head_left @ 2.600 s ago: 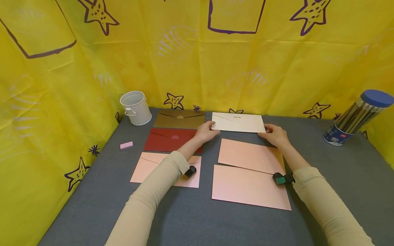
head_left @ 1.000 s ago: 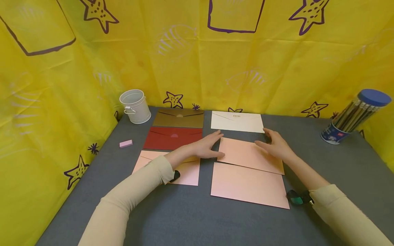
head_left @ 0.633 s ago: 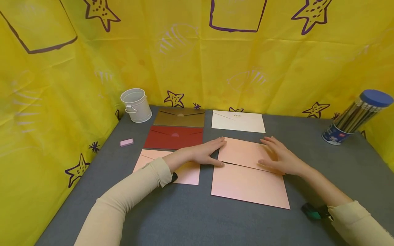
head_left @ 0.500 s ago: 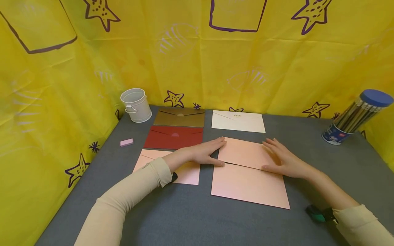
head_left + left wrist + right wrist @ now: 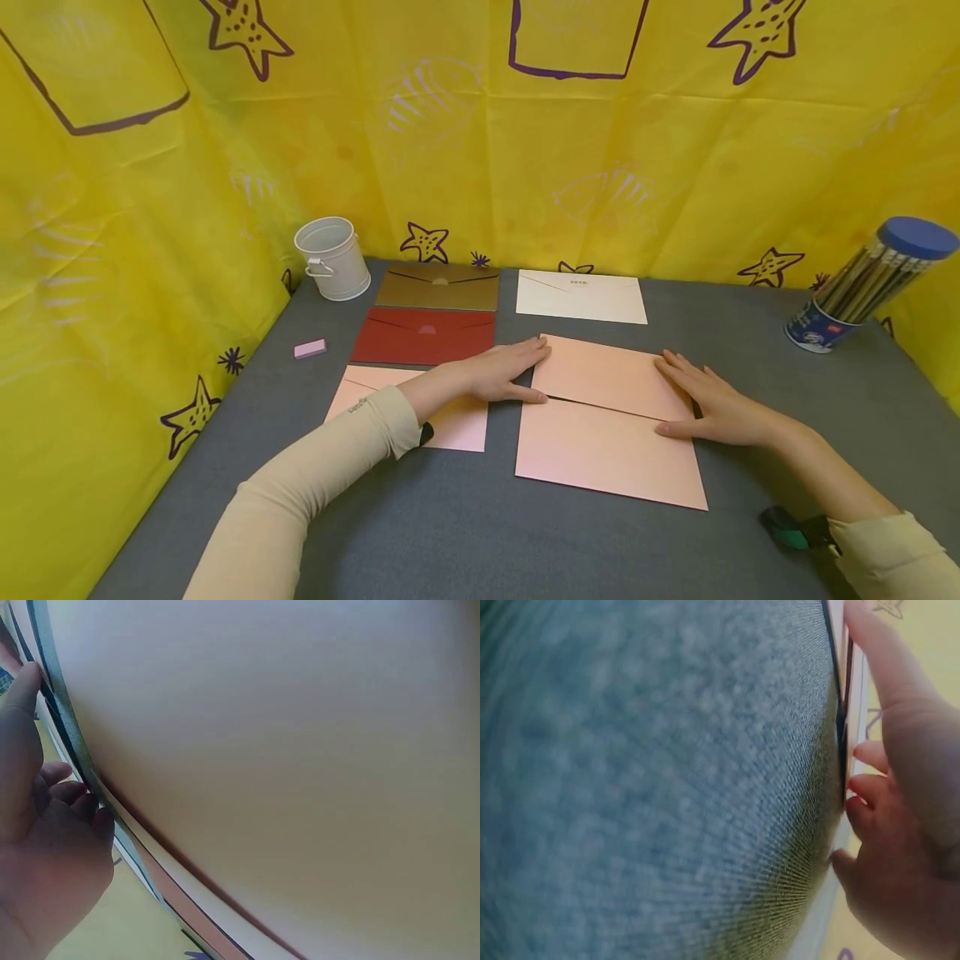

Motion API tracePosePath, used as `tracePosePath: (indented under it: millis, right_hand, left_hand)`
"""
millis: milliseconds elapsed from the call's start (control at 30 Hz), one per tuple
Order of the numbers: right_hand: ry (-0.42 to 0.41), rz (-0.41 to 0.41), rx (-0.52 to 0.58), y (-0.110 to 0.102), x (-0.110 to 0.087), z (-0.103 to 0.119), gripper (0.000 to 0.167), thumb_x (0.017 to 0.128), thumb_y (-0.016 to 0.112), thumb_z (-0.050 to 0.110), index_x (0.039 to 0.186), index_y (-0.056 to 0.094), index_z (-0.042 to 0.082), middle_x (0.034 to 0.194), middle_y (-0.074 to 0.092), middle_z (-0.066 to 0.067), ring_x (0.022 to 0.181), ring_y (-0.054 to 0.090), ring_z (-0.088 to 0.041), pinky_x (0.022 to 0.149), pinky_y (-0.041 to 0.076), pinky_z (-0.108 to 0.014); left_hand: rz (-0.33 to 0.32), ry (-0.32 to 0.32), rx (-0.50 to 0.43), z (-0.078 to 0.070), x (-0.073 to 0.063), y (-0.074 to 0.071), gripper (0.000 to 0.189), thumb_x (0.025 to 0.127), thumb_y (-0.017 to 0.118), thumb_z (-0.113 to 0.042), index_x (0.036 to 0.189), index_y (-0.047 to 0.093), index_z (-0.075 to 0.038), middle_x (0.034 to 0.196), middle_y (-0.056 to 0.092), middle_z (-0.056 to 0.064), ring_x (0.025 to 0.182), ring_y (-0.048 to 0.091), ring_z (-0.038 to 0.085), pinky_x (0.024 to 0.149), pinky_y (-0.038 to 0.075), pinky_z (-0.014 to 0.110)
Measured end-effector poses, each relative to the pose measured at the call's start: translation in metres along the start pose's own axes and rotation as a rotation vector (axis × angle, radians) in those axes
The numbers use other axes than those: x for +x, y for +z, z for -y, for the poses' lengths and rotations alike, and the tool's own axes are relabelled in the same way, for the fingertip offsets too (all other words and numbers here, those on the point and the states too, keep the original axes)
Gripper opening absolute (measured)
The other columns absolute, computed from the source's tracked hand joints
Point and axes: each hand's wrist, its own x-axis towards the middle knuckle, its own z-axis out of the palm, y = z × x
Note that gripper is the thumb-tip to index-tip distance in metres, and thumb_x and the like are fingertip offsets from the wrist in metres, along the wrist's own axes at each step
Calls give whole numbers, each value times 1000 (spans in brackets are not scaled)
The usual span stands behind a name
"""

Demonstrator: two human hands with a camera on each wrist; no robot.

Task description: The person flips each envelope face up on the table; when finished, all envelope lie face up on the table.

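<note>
Backdrop (image 5: 465,167): yellow star-print cloth, back + L side.
Table (image 5: 405,533): dk grey, matte, up to backdrop.
Far pink env (image 5: 600,375): flat on table, R of ctr, just beyond near pink env (image 5: 607,452).
L hand (image 5: 497,372): thumb wide of fingers, at far pink env's L end.
R hand (image 5: 723,408): likewise, R end.

The left hand (image 5: 502,372) and right hand (image 5: 722,410) face inward, thumbs spread.
</note>
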Motion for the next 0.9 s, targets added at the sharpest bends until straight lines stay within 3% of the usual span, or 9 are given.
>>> tracePosePath:
  millis: [433,900]
  right_hand:
    - [1,-18,-20,-1,0,-2,99,83,75,44,154,21,1,158,11,-28,143,8,-50,109,0,-68]
    - [-16,-35,-27,0,0,-3,95,84,73,43,154,24,2,157,14,-28,141,12,-51,109,4,-68]
  left_hand:
    - [-12,-6,12,0,0,0,83,95,55,-52,157,16,-12,163,9,4,149,6,16,118,11,41]
    - [-33,36,73,0,-1,0,77,96,53,-50,155,23,-11,162,14,5,148,10,16,118,13,36]
